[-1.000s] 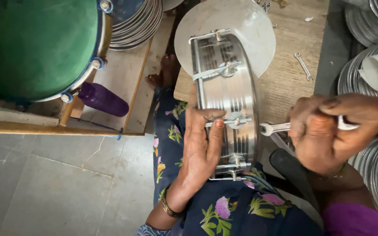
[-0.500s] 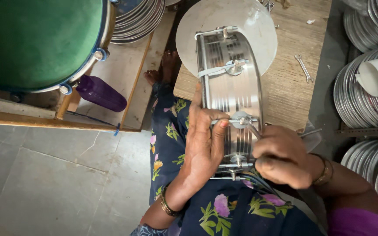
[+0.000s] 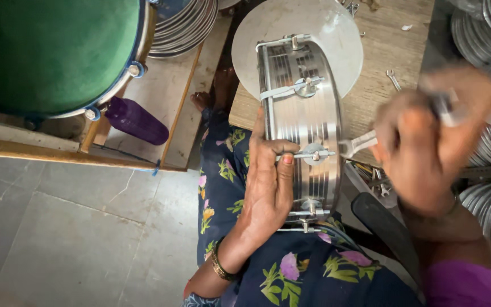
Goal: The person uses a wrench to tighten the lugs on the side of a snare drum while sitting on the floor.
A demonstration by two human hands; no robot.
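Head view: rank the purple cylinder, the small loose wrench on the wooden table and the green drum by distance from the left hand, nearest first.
From the left hand:
1. Purple cylinder, to its left, by the drum.
2. Small loose wrench, up right on the wooden table.
3. Green drum, far upper left.

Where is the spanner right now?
In the head view, the spanner sits right of centre, gripped by the right hand, its open end by a tension bolt on the metal drum shell that the left hand steadies.
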